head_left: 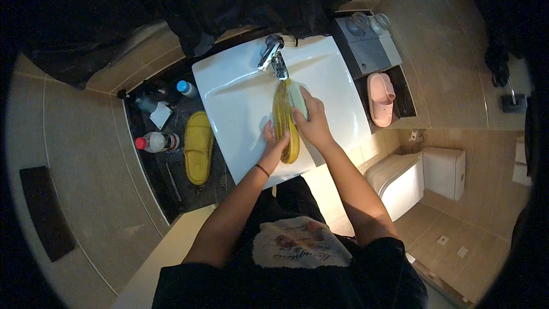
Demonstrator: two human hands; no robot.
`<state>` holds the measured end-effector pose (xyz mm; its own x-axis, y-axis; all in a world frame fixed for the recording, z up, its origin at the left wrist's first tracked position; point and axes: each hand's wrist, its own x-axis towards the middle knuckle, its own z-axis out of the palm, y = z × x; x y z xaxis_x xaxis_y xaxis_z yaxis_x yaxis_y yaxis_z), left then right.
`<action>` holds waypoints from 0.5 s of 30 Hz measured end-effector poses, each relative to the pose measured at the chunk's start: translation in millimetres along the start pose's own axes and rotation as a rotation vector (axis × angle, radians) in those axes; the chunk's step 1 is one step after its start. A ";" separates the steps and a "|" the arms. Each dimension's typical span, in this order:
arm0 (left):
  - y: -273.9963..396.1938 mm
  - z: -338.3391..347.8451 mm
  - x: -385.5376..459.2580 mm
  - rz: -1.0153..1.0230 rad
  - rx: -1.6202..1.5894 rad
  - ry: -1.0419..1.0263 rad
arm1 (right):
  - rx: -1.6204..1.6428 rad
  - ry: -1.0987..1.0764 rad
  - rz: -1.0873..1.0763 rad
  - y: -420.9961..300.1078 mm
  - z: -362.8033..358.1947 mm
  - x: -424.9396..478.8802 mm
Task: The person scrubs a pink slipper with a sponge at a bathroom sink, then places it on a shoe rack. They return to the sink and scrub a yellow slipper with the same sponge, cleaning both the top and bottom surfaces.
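Note:
Over the white washbasin [240, 111], my left hand [276, 145] grips a yellow slipper [283, 113] near its lower end. The slipper is turned on its edge, its far end right below the chrome faucet [276, 58]. My right hand [314, 121] holds a pale green brush or sponge [299, 96] against the slipper's right side; which of the two cannot be told. Another yellow slipper [198, 148] lies on the dark counter left of the basin. A pink slipper [380, 99] rests on the counter to the right.
On the left counter are a bottle with a red cap [158, 142], a blue-capped bottle [187, 89], a white card-like piece [161, 115] and a thin rod [173, 179]. At the right stand a grey box [369, 51] with glass jars on it and a toilet [399, 180].

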<state>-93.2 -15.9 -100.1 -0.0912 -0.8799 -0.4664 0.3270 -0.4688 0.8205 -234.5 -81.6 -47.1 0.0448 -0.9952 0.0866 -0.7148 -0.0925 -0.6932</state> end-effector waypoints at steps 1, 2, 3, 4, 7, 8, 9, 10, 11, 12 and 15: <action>13.3 -2.9 -10.7 0.082 0.315 -0.062 | 0.140 -0.036 0.028 -0.4 -0.4 -0.2; 26.2 -6.6 -19.9 0.163 0.630 -0.125 | 0.281 -0.072 0.058 -1.0 -1.5 0.1; 30.9 -10.3 -26.5 0.241 0.943 -0.183 | 0.423 -0.114 0.086 -2.2 -0.1 -1.1; 24.5 -7.0 -28.0 0.265 0.998 -0.091 | 0.391 -0.116 0.118 -1.3 3.5 -4.3; 0.2 -5.5 -23.7 0.278 0.960 0.005 | 0.284 -0.124 0.147 -4.9 7.7 -16.8; -7.2 -7.1 -22.3 0.320 0.902 0.045 | 0.245 -0.130 0.116 -9.0 4.9 -25.0; -15.1 -7.1 -21.4 0.360 0.841 0.078 | 0.202 -0.134 0.091 -16.9 -1.5 -34.9; -17.9 -7.0 -20.9 0.401 0.781 0.116 | 0.191 -0.181 0.050 -29.9 -8.9 -46.6; -19.0 -11.6 -18.8 0.337 0.738 0.049 | 0.151 -0.215 0.061 -40.2 -9.6 -60.3; -17.7 -18.3 -16.7 0.270 0.694 -0.023 | 0.109 -0.190 -0.019 -55.6 -10.6 -73.0; -7.2 -20.8 -19.6 0.277 0.620 -0.060 | 0.012 -0.128 -0.069 -65.7 0.6 -71.1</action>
<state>-74.2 6.3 -103.7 -0.1397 -0.9683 -0.2071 -0.2522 -0.1674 0.9531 -190.2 -4.8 -8.1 0.1832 -0.9821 0.0427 -0.6984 -0.1606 -0.6975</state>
